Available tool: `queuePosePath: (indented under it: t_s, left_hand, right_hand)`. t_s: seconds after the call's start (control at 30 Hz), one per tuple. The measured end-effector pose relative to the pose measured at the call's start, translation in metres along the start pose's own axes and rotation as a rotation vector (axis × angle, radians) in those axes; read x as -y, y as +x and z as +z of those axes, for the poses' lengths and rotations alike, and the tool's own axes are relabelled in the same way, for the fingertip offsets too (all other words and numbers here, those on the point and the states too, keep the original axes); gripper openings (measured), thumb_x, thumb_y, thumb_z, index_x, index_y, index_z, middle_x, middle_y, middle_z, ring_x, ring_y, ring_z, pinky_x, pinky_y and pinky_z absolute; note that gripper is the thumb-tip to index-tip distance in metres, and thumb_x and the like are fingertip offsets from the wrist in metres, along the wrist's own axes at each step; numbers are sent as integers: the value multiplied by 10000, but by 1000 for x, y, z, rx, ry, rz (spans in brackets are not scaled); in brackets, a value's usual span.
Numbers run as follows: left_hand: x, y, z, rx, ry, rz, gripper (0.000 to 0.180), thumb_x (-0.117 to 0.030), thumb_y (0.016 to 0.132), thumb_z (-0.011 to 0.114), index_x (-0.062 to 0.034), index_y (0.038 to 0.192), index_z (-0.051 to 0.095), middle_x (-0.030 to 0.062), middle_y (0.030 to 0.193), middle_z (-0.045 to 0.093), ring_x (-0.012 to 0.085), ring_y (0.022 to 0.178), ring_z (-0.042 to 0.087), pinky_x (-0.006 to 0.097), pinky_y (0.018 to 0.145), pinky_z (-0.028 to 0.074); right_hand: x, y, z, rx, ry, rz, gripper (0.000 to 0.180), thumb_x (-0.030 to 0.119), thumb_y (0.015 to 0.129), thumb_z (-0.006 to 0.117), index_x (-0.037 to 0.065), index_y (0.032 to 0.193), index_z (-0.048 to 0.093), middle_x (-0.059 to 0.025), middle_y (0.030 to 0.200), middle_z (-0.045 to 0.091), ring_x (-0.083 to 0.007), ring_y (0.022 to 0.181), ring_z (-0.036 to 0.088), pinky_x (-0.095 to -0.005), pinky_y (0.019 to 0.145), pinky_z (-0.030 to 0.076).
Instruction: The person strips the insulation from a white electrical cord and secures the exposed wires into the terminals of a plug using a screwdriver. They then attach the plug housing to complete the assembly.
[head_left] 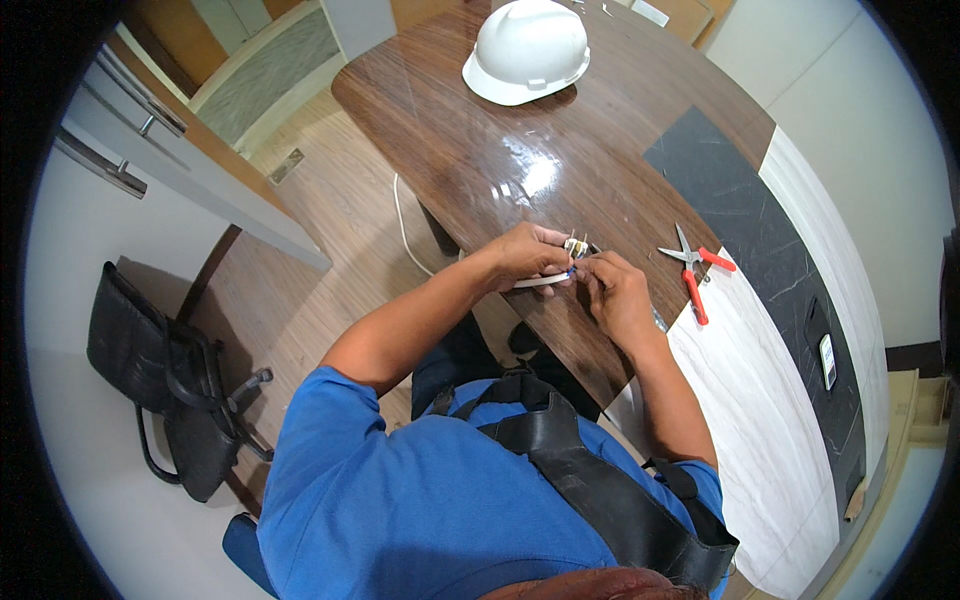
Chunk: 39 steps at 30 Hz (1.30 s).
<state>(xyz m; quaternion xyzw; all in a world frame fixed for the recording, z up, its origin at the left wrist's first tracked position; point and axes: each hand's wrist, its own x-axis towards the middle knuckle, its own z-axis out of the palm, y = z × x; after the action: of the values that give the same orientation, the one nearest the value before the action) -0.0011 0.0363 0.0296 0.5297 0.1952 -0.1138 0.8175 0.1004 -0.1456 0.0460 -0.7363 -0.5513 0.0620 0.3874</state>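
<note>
We see both hands meeting over the near edge of the glossy dark brown wooden table (520, 150). The left hand (528, 255) comes in from the left, its fingers curled and pressed together around a white cable (535, 282), which runs out below the palm and points left. Above that hand's fingertips sits a small metal-pronged plug fitting (576, 246); its details are too small to tell. The right hand (618, 295) faces the left hand, touching it at the fingertips. Its thumb and forefinger are pinched on a thin blue wire end (571, 270) just below the fitting. The other fingers of the right hand are curled in; we cannot tell whether they touch anything.

The cable, the wire end and the fitting are held in the air between the 2 hands, just above the table edge and not resting on it.

To the right of the hands, near but apart, 1 pair of red-handled cutting pliers (692, 270) lies on the table, jaws toward the far side, handles spread toward us. At the far end of the table, well apart from the hands, 1 white hard hat (527, 50) rests dome up. A second run of white cord (402, 225) hangs beside the left table edge over the floor. A black office chair (165, 380) stands at the lower left, well apart from the table. A black rectangular device (827, 360) lies on the dark stone strip at the right.
</note>
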Motion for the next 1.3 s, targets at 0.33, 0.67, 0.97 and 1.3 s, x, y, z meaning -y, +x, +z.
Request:
queuePosePath:
  t_s: [0.33, 0.67, 0.97, 1.3]
  left_hand:
    - [3, 3, -3, 18, -37, 12, 417, -83, 884, 648, 9, 1288, 595, 81, 1004, 702, 148, 820, 688, 267, 556, 587]
    - [2, 2, -1, -23, -26, 0, 393, -81, 883, 649, 4, 1265, 614, 74, 988, 699, 148, 806, 691, 268, 554, 592]
    - [1, 1, 2, -31, -23, 13, 372, -94, 893, 652, -2, 1252, 626, 83, 992, 711, 146, 809, 693, 261, 542, 580]
    - [2, 1, 0, -24, -49, 24, 430, -93, 896, 674, 14, 1303, 582, 101, 1014, 706, 158, 814, 695, 283, 535, 590]
  right_hand:
    - [-4, 3, -4, 22, 111, 125, 159, -47, 852, 670, 7, 985, 739, -158, 907, 729, -250, 808, 709, -335, 752, 544]
    - [-4, 6, -6, 53, 55, 59, 154, -27, 840, 646, -1, 977, 709, -197, 893, 679, -382, 833, 675, -413, 751, 530]
    - [-2, 6, -10, 69, -49, -14, 126, -20, 834, 684, -8, 959, 694, -189, 831, 654, -357, 771, 653, -402, 699, 514]
    - [12, 9, -11, 69, 34, 204, 117, 24, 839, 683, -5, 945, 725, -193, 836, 690, -334, 735, 674, -385, 682, 515]
